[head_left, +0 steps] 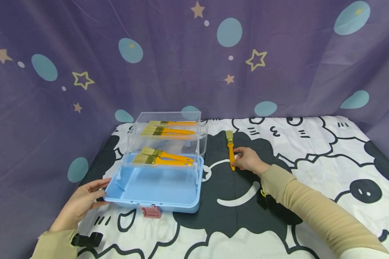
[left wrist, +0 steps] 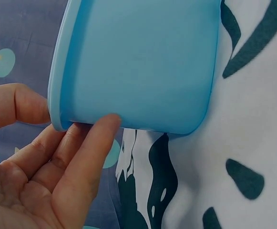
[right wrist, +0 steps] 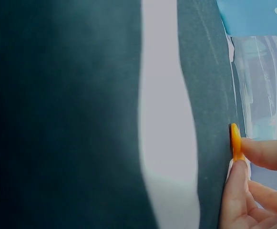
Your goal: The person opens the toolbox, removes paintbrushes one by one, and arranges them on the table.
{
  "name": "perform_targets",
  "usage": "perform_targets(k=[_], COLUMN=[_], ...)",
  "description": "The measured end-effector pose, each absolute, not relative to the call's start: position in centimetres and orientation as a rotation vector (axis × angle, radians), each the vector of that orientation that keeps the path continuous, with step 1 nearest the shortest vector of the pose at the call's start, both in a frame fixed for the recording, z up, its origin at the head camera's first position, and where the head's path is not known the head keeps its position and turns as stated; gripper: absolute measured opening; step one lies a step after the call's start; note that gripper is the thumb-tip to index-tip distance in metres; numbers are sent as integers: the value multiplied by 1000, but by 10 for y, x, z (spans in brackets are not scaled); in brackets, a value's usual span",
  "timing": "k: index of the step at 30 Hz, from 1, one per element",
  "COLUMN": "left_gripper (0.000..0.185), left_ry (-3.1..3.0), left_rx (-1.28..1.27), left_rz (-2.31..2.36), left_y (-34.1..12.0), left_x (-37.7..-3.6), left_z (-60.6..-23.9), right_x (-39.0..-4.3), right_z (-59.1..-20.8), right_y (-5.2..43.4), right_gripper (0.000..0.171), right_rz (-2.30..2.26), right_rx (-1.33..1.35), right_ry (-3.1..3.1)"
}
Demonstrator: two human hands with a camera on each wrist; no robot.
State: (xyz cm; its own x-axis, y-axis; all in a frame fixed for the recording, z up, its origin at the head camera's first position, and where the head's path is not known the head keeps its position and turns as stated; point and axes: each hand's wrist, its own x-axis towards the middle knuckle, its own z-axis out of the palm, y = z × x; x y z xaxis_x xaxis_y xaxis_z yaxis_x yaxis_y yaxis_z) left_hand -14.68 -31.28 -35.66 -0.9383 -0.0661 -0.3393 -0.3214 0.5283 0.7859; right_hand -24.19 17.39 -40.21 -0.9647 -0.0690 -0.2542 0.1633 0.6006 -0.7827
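Note:
A light-blue plastic toolbox (head_left: 162, 183) stands open on the left, its main compartment facing me. My left hand (head_left: 84, 199) grips its near left corner; in the left wrist view, the fingers (left wrist: 88, 157) hold the rim and press on the blue wall (left wrist: 143, 71). To the right of the box, my right hand (head_left: 249, 160) pinches the yellow handle of a flat paintbrush (head_left: 231, 149), bristles pointing away from me. In the right wrist view, only the end of its handle (right wrist: 236, 140) shows between thumb and finger, close to the dark cloth.
Several similar paintbrushes (head_left: 171, 162) lie in the box's clear raised trays, beneath a transparent lid (head_left: 168, 116). A pink latch (head_left: 151, 212) hangs at the box's front. A sheep-patterned cloth (head_left: 201, 244) covers the table, and a purple curtain (head_left: 181, 82) hangs behind it.

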Motion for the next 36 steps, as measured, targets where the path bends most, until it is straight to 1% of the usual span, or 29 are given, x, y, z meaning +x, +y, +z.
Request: perform_targets(k=[17,26,36], left_gripper=[61,61,60], left_ry=[2516,2524,2526], left_rx=[-310,-315,-317], left_rz=[1376,1366,1367], left_y=[-313,-313,-312], left_x=[-146,-145,-145], left_z=[-357,-357,-357], right_x=[-240,-243,-244], right_z=[-401,-400,-399], right_y=[180,182,189], right_gripper=[62,59,59], right_rz=[-1397,-1483,-1541], right_rx=[25,12,-2], right_ry=[2501,2432,2375])
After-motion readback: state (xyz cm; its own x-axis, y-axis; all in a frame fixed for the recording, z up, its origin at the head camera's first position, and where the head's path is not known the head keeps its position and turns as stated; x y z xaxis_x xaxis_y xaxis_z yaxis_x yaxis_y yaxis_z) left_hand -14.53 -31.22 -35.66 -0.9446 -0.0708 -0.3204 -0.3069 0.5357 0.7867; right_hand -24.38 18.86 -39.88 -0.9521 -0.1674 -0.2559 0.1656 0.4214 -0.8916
